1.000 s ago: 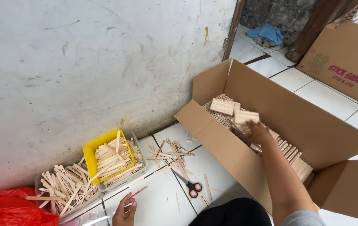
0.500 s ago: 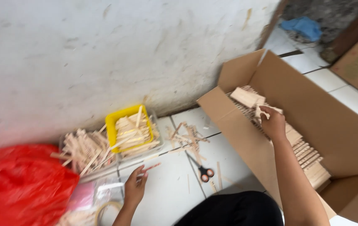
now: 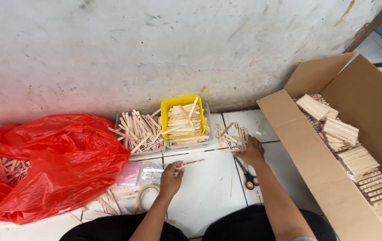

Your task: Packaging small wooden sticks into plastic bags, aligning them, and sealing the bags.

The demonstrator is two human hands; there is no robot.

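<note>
Item: single wooden stick [image 3: 192, 162], flat, pale, with red print on one face. It is pinched at its near end by the left hand [image 3: 172, 177]; that grip is clenched on it, and the stick juts out to the right, low over the floor tiles [image 3: 209, 192].

Item: loose pile of sticks [image 3: 230, 135] on the floor. It lies directly under and just beyond the right hand [image 3: 251, 151], whose fingers rest on its near edge. Whether this grip has closed on any stick cannot be told.

Step in hand, by judgement: picking and sorting sticks one at a time. Any lift from the pile calls for a fine pinch on one stick without dragging its neighbours.

Item: scissors [image 3: 249, 179], orange and black handles, just behind the right grip, touching the wrist.

Item: yellow tray [image 3: 168, 109] of sticks, beyond both grips. A clear tray [image 3: 120, 117] of sticks stands beside it.

Item: tape roll [image 3: 146, 196], near the left forearm.

Item: red plastic bag [image 3: 52, 160], well left of the left grip.

Item: cardboard box [image 3: 316, 165], right of the right grip, holding stick bundles [image 3: 340, 131].
</note>
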